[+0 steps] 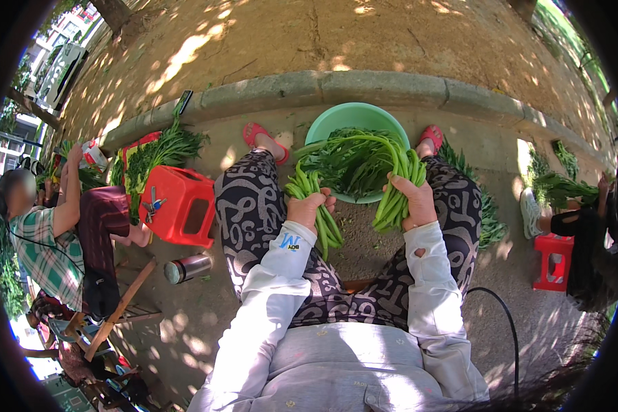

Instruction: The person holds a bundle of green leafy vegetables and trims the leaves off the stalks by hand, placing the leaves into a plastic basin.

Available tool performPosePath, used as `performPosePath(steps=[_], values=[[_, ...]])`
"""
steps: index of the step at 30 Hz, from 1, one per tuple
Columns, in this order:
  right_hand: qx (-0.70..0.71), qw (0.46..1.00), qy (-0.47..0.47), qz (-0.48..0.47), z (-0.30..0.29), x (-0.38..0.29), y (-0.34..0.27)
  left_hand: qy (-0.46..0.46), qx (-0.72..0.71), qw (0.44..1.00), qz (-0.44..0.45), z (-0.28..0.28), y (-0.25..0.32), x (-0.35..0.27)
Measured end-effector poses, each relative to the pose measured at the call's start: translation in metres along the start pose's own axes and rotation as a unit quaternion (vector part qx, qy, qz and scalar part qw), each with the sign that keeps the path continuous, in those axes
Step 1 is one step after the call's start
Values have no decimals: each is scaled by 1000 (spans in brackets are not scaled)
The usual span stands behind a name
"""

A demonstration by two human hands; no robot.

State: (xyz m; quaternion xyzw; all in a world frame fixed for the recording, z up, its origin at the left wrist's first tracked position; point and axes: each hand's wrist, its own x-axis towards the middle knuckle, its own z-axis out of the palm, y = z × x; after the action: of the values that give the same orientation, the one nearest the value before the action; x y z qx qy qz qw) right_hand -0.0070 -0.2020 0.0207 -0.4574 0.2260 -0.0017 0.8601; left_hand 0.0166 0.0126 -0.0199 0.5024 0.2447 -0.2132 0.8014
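Observation:
My left hand [308, 208] is closed around a bunch of thick green stems [328, 233], whose ends poke out above and below the fist. A larger bundle of green stems [399, 203] is gripped in my right hand [418, 200]. From it, long stems arch leftwards over a mint-green plastic basin [358, 114]. Dark leafy greens [347, 167] fill much of the basin, which stands on the ground between my feet. Both hands are level with the basin's near rim, one on either side. Their palms are hidden by the stems and fingers.
At left, a red plastic stool [177, 201] bears keys [154, 205]; a steel flask [188, 268] lies nearby. More greens [170, 147] lie beyond the stool. One person [51, 232] sits left, another [592, 232] right. A stone kerb [381, 87] runs across, with a phone [185, 101] by it.

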Motion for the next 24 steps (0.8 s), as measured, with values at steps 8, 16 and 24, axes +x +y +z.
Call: performPosePath(steps=[8, 16, 24], values=[[-43, 985, 53, -159, -3, 11, 27, -137, 86, 986, 28, 14, -4, -15], [-40, 972, 88, -216, 17, 2, 33, -167, 121, 978, 36, 22, -17, -13], [-34, 979, 61, -193, 25, -3, 30, -124, 126, 981, 76, 24, -18, -11]])
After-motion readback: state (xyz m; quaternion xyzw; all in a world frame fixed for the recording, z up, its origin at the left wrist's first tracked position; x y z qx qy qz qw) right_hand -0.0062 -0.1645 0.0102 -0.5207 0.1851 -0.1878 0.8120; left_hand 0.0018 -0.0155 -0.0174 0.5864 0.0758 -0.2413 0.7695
